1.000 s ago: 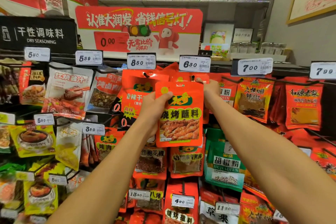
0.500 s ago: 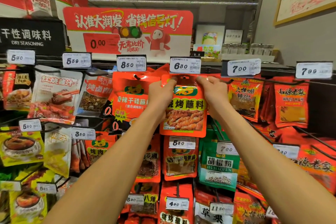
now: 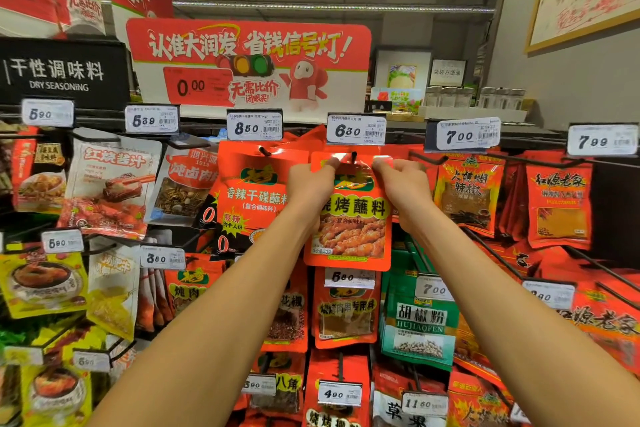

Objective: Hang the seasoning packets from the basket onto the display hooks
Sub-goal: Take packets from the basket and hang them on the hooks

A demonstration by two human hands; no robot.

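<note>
Left hand (image 3: pixel 309 184): forearm raised from lower left, fingers pinched on packet (image 3: pixel 349 218) top left corner. Right hand (image 3: pixel 403 185): forearm raised from lower right, fingers pinched on top right corner. Packet: orange, upright, held flat toward the display, top edge at hook (image 3: pixel 354 157) under the 6.80 tag (image 3: pixel 356 130); hook tip visible at the packet's hang hole. Neighbouring 8.50 packet (image 3: pixel 254 194) just left, partly behind left hand.

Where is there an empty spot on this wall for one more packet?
The dark panel right of the red packet under the 7.99 tag is bare. Around the held packet in the middle, packets overlap tightly.
</note>
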